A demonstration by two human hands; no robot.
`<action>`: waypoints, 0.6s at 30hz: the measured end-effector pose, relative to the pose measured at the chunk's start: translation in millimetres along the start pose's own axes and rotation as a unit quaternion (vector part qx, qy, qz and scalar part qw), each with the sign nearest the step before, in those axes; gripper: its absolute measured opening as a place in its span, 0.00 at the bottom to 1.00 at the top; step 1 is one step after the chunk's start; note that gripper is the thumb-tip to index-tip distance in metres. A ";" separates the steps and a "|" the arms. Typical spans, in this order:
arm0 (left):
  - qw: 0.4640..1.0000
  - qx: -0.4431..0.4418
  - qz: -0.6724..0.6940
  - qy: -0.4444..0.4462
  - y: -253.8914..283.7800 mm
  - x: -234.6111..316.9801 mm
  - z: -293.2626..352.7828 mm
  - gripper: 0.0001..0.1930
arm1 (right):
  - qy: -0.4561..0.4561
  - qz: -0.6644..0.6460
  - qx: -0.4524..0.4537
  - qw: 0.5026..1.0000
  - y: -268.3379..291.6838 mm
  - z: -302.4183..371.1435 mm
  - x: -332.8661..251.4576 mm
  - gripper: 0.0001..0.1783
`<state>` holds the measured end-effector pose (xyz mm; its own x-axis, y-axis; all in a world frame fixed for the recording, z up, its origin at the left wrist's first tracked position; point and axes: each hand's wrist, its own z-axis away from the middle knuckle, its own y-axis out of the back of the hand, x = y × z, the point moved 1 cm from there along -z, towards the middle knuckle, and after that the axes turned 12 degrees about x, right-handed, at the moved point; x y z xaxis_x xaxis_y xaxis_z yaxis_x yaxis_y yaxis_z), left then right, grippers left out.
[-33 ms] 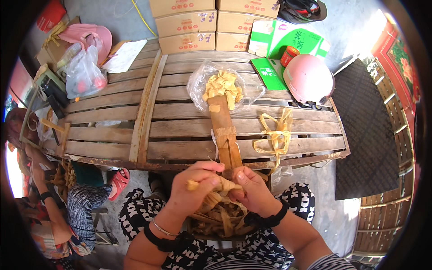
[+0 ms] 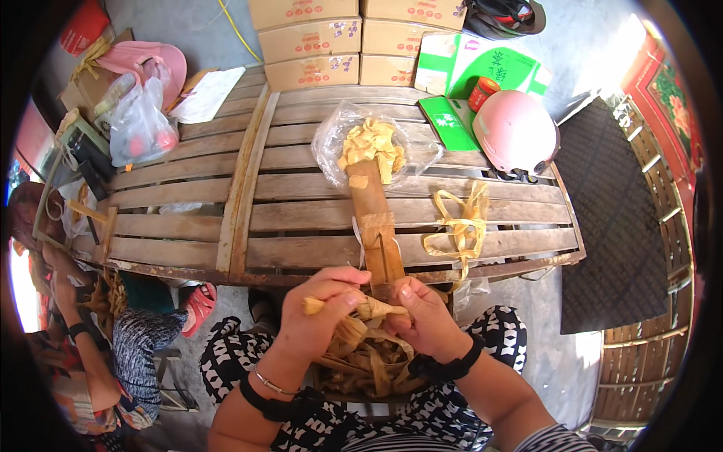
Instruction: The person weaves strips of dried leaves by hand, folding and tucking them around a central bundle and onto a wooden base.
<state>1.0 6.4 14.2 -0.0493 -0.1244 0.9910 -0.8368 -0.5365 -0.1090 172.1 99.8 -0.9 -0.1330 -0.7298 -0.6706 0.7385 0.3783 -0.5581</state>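
In front of my lap, my left hand (image 2: 316, 309) is closed around a rolled bundle of tan, dried leaf-like strips (image 2: 373, 308). One end of the bundle sticks out past my left fingers, and loose strips hang below. My right hand (image 2: 423, 315) pinches the bundle's narrow right end between thumb and fingers. Just beyond my hands lies a wooden board (image 2: 369, 200) with a thin dark bar along its near part; it reaches over the table edge. A heap of similar strips (image 2: 369, 369) fills a container on my lap.
A clear plastic bag (image 2: 325, 154) holding yellowish pieces (image 2: 374, 142) rests at the board's far end. Yellow plastic strips (image 2: 467, 230) lie on the slatted table (image 2: 309, 218). A pink helmet (image 2: 516, 132) and stacked cartons (image 2: 312, 71) stand behind. Another person (image 2: 83, 346) sits at left.
The bundle has shifted slightly left and turned, its right end now narrower and more visible. My left hand has moved a little left with it.
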 end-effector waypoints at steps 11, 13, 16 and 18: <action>0.972 0.056 0.117 0.198 9.5 -30.6 -2.6 0.15 | -0.004 -0.032 -0.022 0.999 6.2 -0.4 -18.0 0.08; 0.938 -0.016 0.225 0.262 2.3 -36.9 -4.4 0.23 | -0.016 0.007 -0.010 1.000 10.1 -2.3 -15.9 0.07; 0.898 -0.064 0.298 0.318 -2.8 -39.7 -6.6 0.27 | -0.040 0.048 -0.028 0.998 11.1 -2.4 -17.0 0.06; 0.886 -0.070 0.311 0.335 -5.8 -40.6 -5.2 0.25 | -0.060 0.051 -0.050 0.996 11.5 -1.1 -19.9 0.06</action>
<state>5.0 18.9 -25.1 -0.7991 0.1895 0.5706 -0.5908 -0.4232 -0.6869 182.5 119.2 5.5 0.0234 -0.7444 -0.6673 0.6735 0.5050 -0.5398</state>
